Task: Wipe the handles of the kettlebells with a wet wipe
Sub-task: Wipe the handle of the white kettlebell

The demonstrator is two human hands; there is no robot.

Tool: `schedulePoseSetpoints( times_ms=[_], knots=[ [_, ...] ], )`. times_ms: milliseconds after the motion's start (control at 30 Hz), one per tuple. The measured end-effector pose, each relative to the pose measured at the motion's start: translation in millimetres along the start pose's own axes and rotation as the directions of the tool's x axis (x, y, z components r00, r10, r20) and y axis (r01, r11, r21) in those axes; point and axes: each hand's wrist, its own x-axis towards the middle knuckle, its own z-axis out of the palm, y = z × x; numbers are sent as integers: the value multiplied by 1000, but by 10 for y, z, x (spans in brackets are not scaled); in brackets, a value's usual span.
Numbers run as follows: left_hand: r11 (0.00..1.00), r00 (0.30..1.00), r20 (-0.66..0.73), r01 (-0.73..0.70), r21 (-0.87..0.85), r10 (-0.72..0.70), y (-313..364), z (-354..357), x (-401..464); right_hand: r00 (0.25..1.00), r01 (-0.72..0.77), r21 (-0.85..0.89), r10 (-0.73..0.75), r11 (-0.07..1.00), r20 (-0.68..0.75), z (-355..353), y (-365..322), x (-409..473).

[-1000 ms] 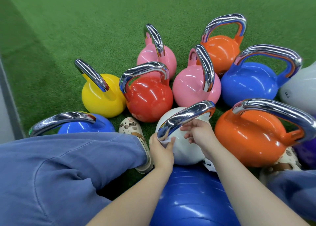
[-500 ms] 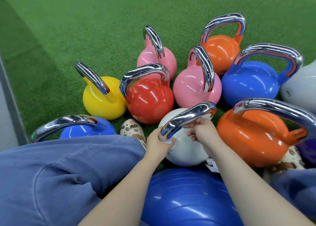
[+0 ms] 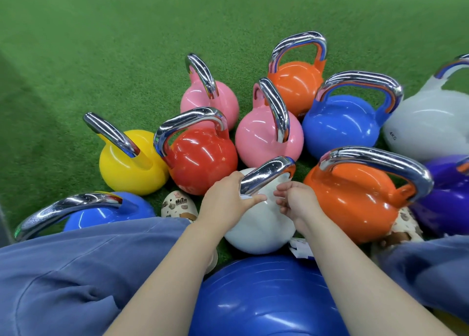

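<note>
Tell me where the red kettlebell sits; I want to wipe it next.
In the head view the red kettlebell stands left of centre on the green turf, between the yellow kettlebell and a pink kettlebell.

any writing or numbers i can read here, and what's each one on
"4KG" on the grey kettlebell at far right.
"Nice" on the patterned shoe beside the left knee.
Dark print low on the far orange kettlebell: too blurred to read.
Blue marks on the white packet under the right wrist: unreadable.
</note>
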Motion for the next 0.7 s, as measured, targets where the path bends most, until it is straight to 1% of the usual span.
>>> schedulePoseSetpoints(
  times_ms=[100, 200, 300, 400, 467, 533, 600, 700],
  knots=[
    [984, 997, 76, -25, 177, 11, 102, -24, 140, 999, 35, 29, -35, 999, -7, -62, -17, 21],
    [954, 988, 154, -61, 293, 16, 284, -24, 305, 998, 65, 45, -64, 997, -17, -120, -36, 41],
    [925, 979, 206, -73, 373, -5, 530, 13, 473, 995, 98, 49, -97, 994, -29, -188, -51, 86],
    [890, 973, 230, -89, 448, -19, 741, 94, 632, 991, 131, 0, -131, 991, -30, -241, -49, 161],
    [853, 973, 230, -102, 512, -22, 834, 184, 723, 986, 160, -52, -162, 986, -26, -274, -50, 205],
    [807, 967, 253, -120, 579, -38, 909, 303, 806, 983, 176, -66, -178, 982, -32, -303, -46, 231],
    [773, 950, 301, -130, 621, -81, 966, 412, 882, 980, 194, -103, -198, 976, -34, -344, -33, 252],
    [758, 902, 386, -113, 643, -192, 1042, 471, 941, 973, 221, -147, -229, 964, -36, -426, -44, 227]
  ],
)
